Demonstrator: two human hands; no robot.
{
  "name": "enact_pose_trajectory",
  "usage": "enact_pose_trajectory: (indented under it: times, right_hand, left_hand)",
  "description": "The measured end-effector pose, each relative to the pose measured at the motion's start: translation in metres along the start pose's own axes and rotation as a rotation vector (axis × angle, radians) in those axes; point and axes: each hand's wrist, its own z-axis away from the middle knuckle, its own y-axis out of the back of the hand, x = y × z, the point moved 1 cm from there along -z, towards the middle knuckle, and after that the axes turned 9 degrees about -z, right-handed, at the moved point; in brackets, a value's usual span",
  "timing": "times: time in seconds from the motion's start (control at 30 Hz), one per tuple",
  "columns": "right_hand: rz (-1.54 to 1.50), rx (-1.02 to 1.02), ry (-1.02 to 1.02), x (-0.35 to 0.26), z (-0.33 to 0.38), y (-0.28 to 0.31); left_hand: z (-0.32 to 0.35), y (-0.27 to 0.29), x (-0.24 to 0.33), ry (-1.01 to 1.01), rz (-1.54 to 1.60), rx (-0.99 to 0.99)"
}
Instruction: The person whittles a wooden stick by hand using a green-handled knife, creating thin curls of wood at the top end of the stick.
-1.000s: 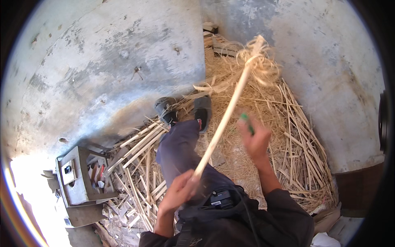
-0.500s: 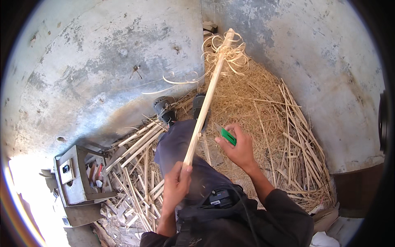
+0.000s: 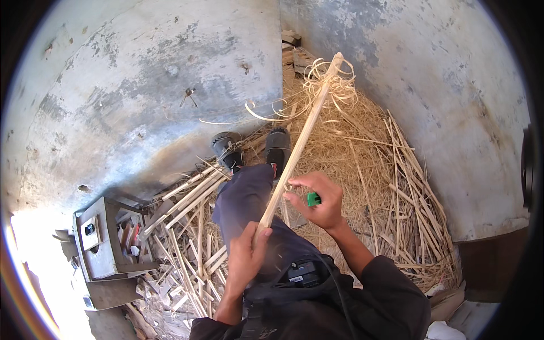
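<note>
A long pale wooden strip [image 3: 305, 139] slants up and to the right across my legs. My left hand [image 3: 247, 255] is closed round its near end. Thin curled shavings [image 3: 343, 86] cling in a bunch near the far end, and one long curl trails left. My right hand [image 3: 324, 205] keeps a green utility knife [image 3: 313, 199] tucked against its palm; the blade cannot be made out. Its thumb and forefinger reach to the strip's right side, spread on either side of a small curl of wood [image 3: 288, 188].
Straw-like shavings [image 3: 362, 147] cover the floor ahead. Cut sticks lie piled at right [image 3: 416, 209] and left [image 3: 192, 198]. A small wooden stool [image 3: 107, 258] holding odds and ends stands at left. Worn walls [image 3: 136, 73] meet in a corner beyond my shoes [image 3: 277, 144].
My right hand has moved left to the strip, and the knife has turned back into its palm. The strip's far end has swung right and slightly nearer, shavings with it.
</note>
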Motion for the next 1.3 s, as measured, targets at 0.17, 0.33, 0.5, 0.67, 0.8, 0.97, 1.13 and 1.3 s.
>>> enact_pose_trajectory:
  times: [0.17,0.33,0.5,0.67,0.8,0.97,1.13,1.3]
  right_hand:
    - [0.021,-0.029,-0.030,0.000,0.003,0.002]
    - [0.060,-0.055,0.014,0.001,-0.001,0.006]
    - [-0.131,-0.141,-0.175,0.001,-0.009,0.012]
    - [-0.298,-0.162,-0.290,0.008,-0.008,0.015]
    - [-0.444,-0.172,-0.416,0.012,-0.009,0.018]
    - [-0.546,-0.191,-0.564,0.022,0.000,0.022]
    - [-0.760,-0.117,-0.592,0.033,0.006,0.019]
    - [-0.924,-0.099,-0.809,0.039,0.008,0.034]
  left_hand:
    - [0.001,0.000,-0.001,0.023,-0.006,-0.025]
    - [0.002,-0.002,0.000,0.012,-0.026,-0.026]
    - [0.002,-0.002,0.000,-0.006,-0.023,-0.046]
    - [0.001,-0.002,0.001,-0.012,-0.006,-0.054]
    - [0.002,-0.001,0.002,-0.007,0.004,-0.070]
    - [0.002,-0.001,0.002,0.012,-0.003,-0.091]
    - [0.002,-0.002,-0.001,0.000,-0.005,-0.100]
    - [0.003,-0.001,0.002,-0.037,-0.028,-0.070]
